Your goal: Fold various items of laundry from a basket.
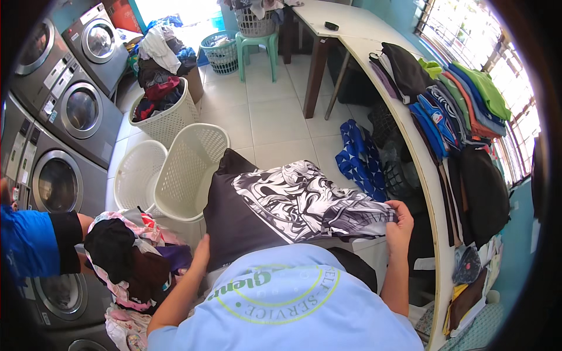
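A black garment point(250, 219) with a large grey-and-white printed design spreads in front of my body. My right hand point(400, 226) pinches its printed right end between thumb and fingers. At the garment's left edge is my left hand point(202, 254), fingers extended along the cloth. Its thumb and inner side are hidden, so I cannot tell whether it grips. Under the garment's right end, part of a white surface point(371, 254) shows. To the left of my left hand lies a heap of mixed clothes point(145, 267), with black, brown and pink pieces.
Two pale laundry baskets point(191, 164) point(138, 175) stand ahead-left, before a heaped basket point(169, 118). Front-loading machines point(57, 186) line the left side, where a person in blue point(30, 245) stands. Folded clothes point(461, 105) lie on the long white table point(364, 55) at right. Blue patterned cloth point(362, 160) hangs below.
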Action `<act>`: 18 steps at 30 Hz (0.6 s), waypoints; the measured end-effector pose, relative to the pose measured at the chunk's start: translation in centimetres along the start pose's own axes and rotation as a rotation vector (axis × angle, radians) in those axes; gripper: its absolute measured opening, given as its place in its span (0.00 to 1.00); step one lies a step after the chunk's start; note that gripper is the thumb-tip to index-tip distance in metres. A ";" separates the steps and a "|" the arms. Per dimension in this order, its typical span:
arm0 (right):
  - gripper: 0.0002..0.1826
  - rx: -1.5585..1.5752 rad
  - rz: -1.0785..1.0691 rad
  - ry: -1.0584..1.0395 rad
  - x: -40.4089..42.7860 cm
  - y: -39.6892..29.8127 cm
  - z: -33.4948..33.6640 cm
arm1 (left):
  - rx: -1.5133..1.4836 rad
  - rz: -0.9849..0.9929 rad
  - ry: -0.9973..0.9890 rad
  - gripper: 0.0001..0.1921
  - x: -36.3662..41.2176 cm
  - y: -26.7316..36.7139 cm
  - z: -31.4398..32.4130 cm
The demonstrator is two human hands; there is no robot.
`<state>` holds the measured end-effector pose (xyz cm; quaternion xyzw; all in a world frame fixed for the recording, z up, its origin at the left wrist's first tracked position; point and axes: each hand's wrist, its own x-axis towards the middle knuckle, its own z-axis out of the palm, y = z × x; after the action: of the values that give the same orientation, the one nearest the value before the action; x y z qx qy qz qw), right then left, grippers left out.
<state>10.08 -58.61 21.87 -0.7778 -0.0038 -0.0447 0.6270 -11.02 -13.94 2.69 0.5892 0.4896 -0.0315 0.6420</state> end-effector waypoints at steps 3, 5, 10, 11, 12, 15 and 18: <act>0.27 -0.142 -0.096 0.058 -0.7 -1.1 -0.8 | -0.396 -0.245 -0.107 0.26 -2.2 -4.3 -2.2; 0.30 -0.158 -0.076 0.044 -1.3 -1.6 -1.3 | -0.198 -0.136 -0.002 0.23 -2.6 -6.1 -3.3; 0.27 -0.191 -0.142 0.064 -2.3 -2.0 -1.8 | -0.156 0.054 0.192 0.16 -3.0 -8.9 -4.3; 0.26 -0.192 -0.136 0.081 -2.3 -2.0 -1.8 | -0.168 0.075 0.204 0.16 -3.2 -9.2 -4.4; 0.26 -0.189 -0.122 0.085 -2.4 -2.0 -1.8 | -0.096 0.119 0.234 0.12 -3.5 -9.3 -4.6; 0.27 -0.203 -0.126 0.044 -2.5 -2.2 -1.7 | 0.006 0.076 0.249 0.12 -4.4 -8.8 -4.9; 0.28 -0.194 -0.138 0.014 -2.4 -2.3 -1.7 | -0.018 0.292 0.364 0.12 -5.0 -6.4 -5.4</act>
<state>7.46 -59.68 24.28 -0.8323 -0.0487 -0.0936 0.5441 -20.77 -14.34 2.32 0.6440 0.5072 0.1729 0.5460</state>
